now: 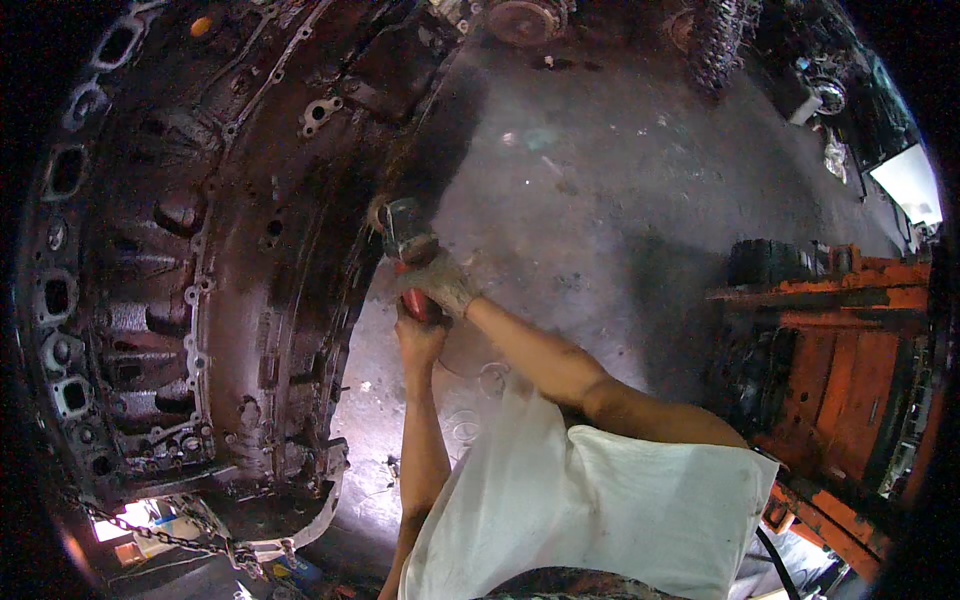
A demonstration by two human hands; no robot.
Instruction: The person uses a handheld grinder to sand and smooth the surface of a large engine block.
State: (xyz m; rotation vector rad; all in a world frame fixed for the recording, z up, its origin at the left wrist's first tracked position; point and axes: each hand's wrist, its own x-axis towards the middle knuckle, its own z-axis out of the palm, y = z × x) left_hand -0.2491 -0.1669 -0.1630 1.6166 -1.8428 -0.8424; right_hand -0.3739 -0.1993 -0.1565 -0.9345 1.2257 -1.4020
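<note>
Both of my hands are on a red and dark handheld power tool that looks like an angle grinder. At its far end, a tan, blurred round brush-like head meets the lower edge of a large brown engine block; whether it spins, I cannot tell. My left hand is wrapped around the red rear body. Ahead of it, my right hand, in a dusty glove, closes around the tool behind its dark front part. The fingers of both hands are partly hidden.
The engine block fills the left side, with ports and bolt holes along its edge. A chain hangs at its near end. Orange metal framework stands at right. Grey, stained concrete floor lies between. Dark machine parts sit at the far right.
</note>
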